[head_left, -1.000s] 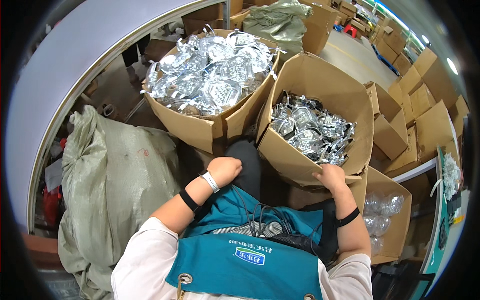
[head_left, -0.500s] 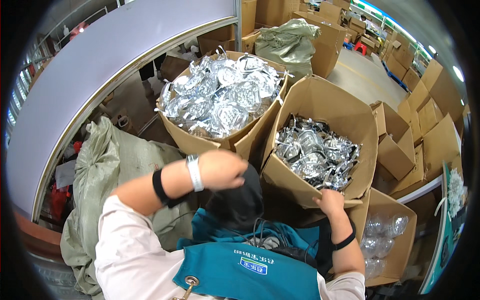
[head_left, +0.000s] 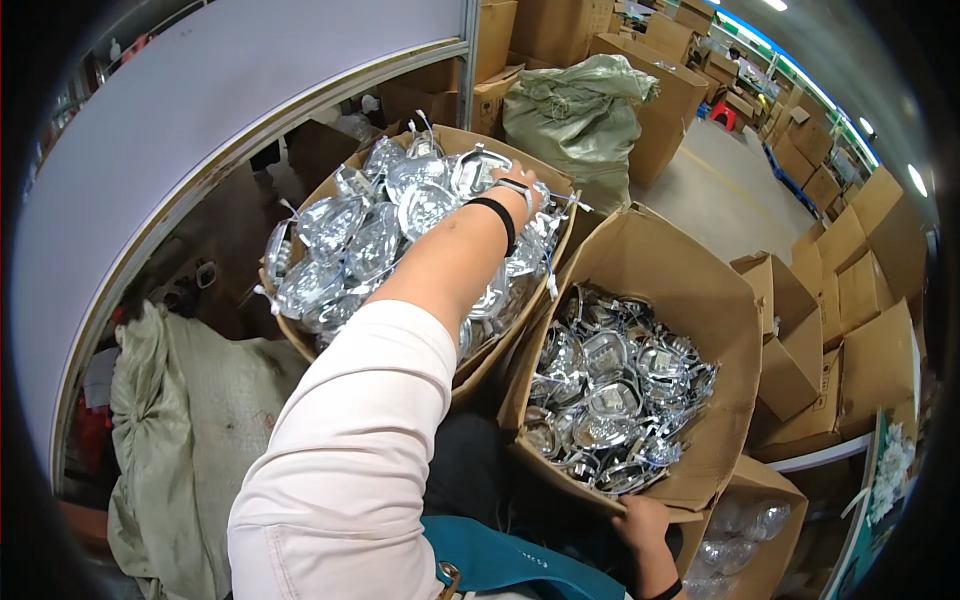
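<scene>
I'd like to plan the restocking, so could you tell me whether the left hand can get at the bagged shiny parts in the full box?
Probably yes: the left hand already reaches over the open-topped full box.

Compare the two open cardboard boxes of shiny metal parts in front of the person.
The left box is heaped above its rim; the right box is only partly filled. The left hand reaches over the left box; the right hand grips the right box's lower edge. Both are brown and open-topped.

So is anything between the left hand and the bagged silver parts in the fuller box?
Nothing visible. The left hand is already on top of the heaped bagged silver parts in the left cardboard box, which is open-topped, at its far rim.
</scene>
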